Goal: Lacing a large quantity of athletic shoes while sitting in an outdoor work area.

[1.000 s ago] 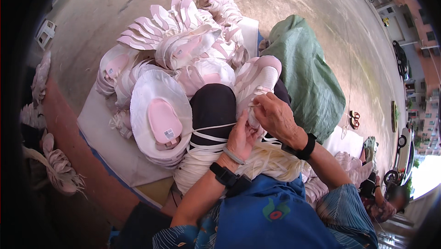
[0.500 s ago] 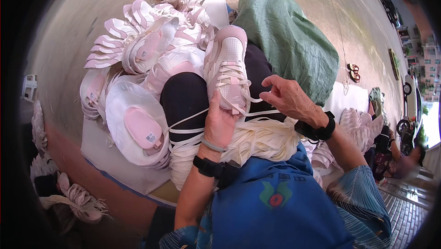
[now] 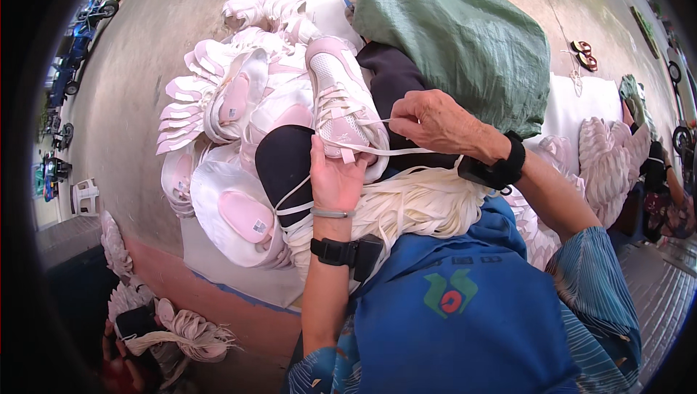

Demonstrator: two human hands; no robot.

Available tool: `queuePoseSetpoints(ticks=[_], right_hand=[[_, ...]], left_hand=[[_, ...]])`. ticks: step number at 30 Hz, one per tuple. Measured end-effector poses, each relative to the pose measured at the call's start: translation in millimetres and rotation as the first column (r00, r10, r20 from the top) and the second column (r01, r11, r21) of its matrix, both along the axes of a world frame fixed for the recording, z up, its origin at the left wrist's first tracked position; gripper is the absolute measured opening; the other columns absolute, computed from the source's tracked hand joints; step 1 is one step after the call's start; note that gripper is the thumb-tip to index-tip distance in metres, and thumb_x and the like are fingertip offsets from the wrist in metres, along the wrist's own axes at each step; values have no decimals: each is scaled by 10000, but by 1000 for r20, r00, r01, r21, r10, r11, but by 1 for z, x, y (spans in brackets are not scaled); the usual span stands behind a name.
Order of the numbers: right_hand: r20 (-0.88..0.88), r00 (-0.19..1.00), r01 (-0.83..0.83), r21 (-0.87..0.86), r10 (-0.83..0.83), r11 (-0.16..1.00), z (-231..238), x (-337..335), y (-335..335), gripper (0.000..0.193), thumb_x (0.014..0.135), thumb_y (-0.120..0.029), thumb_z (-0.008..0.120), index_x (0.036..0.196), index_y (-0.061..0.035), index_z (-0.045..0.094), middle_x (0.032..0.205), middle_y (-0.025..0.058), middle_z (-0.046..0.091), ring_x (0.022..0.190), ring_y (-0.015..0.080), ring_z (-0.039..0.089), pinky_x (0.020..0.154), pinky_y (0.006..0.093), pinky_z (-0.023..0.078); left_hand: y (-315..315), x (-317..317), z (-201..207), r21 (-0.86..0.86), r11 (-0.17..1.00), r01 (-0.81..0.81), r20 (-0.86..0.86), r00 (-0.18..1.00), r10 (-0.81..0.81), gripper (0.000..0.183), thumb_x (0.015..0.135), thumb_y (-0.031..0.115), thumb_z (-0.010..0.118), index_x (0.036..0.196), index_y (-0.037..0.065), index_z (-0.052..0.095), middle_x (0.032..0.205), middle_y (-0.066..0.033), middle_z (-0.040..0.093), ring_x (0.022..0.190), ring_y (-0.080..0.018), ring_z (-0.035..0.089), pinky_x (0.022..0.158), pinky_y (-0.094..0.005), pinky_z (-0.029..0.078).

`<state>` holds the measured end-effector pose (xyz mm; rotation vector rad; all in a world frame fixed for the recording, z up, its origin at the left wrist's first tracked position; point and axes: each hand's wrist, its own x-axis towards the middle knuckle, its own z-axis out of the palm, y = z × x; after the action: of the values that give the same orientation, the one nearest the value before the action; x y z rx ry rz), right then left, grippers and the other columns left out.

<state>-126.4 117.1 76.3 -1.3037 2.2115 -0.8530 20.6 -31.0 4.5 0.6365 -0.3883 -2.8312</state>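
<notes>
A pale pink and white shoe upper [image 3: 334, 67] rests across my knees, its toe pointing away from me. My left hand [image 3: 337, 180] is closed around its tongue end, the palm turned up underneath. Cream lacing crosses the tongue. At the right side of the upper, my right hand [image 3: 435, 122] pinches a white shoelace [image 3: 379, 120] between thumb and fingertips. A second length of lace runs below that hand. Over my lap lies a thick bundle of loose cream laces [image 3: 421, 205], with some strands looped around my left knee [image 3: 287, 165].
Stacked pink and white shoe uppers [image 3: 218, 205] lie to my left. A green woven sack [image 3: 457, 45] bulges beyond my right knee. Sandals [image 3: 584, 56] sit on the floor at far right. More uppers [image 3: 610, 154] and another person [image 3: 668, 201] are at right; another person [image 3: 123, 365] is at lower left.
My right hand, earlier with fingers apart beside the upper, has now closed on the shoelace and stretches it from the eyelets. The upper tilts slightly left, and the whole view has shifted.
</notes>
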Motion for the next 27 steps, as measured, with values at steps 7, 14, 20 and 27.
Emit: queuePoseSetpoints(ticks=[7,14,20,27], right_hand=[[99,994,-37,-56,42,998,4,14,-6,194,868,-144,522,825,21,614,721,210,593,670,373,594,626,417,471],[184,911,-355,-106,369,929,0,60,-31,220,771,-147,521,744,56,603,690,272,582,654,416,600,630,467,481],[257,931,-272,8,261,962,15,40,-15,211,792,-161,541,770,34,617,698,238,600,673,400,613,652,460,483],[39,980,196,-84,-194,977,8,16,-25,234,841,-202,599,855,30,624,722,178,627,662,310,629,624,381,490]], left_hand=[[4,-1,12,2,1000,24,16,1000,-24,548,1000,469,339,1387,85,392,1362,-105,486,1235,-288,474,1044,-481,362],[2,10,3,48,994,102,-57,993,-99,514,1008,428,340,1359,64,434,1316,-108,540,1211,-270,509,1045,-418,383],[2,14,0,24,998,60,-28,998,-59,475,1013,387,353,1348,63,443,1311,-112,539,1218,-271,507,1050,-430,399],[10,17,18,2,996,94,53,994,-94,475,998,372,411,1336,39,420,1317,-125,498,1223,-272,491,1046,-479,411]])
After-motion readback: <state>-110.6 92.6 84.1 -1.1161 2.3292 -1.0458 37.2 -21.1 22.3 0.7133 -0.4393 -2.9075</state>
